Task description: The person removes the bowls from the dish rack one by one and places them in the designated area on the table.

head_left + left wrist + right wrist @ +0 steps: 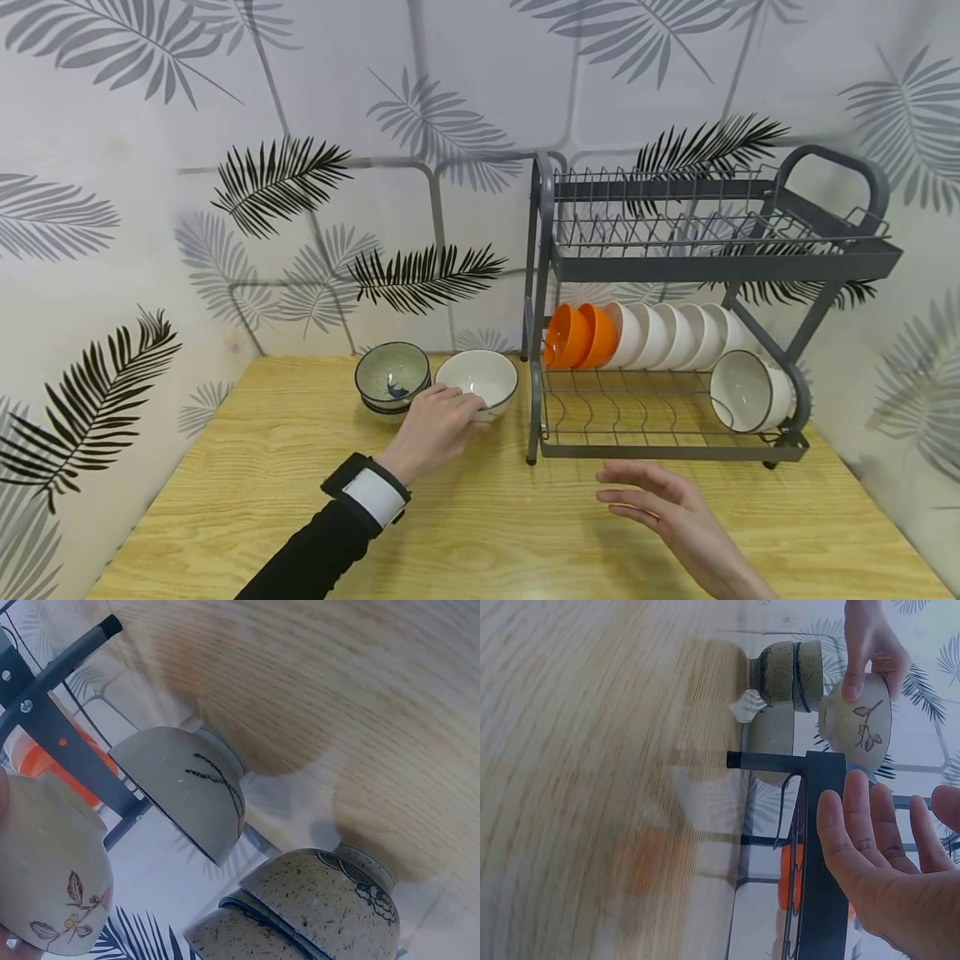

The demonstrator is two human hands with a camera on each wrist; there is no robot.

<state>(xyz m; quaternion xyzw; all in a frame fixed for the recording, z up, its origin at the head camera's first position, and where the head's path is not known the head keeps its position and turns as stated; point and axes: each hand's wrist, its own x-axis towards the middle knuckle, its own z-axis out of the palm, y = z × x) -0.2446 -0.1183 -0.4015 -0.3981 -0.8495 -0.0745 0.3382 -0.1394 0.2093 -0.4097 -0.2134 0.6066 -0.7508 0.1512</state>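
Observation:
My left hand (437, 425) grips the rim of a white bowl (482, 375) with a dark edge. A brown leaf and flower sprig decorates this bowl's outside in both wrist views, where it hangs raised above the table. Below it stands a second white bowl (187, 787) with a dark twig pattern, hidden from the head view. Beside these is a stack of speckled greenish bowls (392, 375) with dark rims. My right hand (667, 512) hovers in front of the dish rack (667, 452), holding nothing, its fingers extended.
On the rack's lower tier, orange bowls (567, 337) and several white bowls (667, 337) stand in a row on their sides. A dark-rimmed white cup or bowl (776, 392) leans at its right end. Wire slots form the upper tier (720, 268). A patterned wall (450, 92) backs the wooden table (247, 500).

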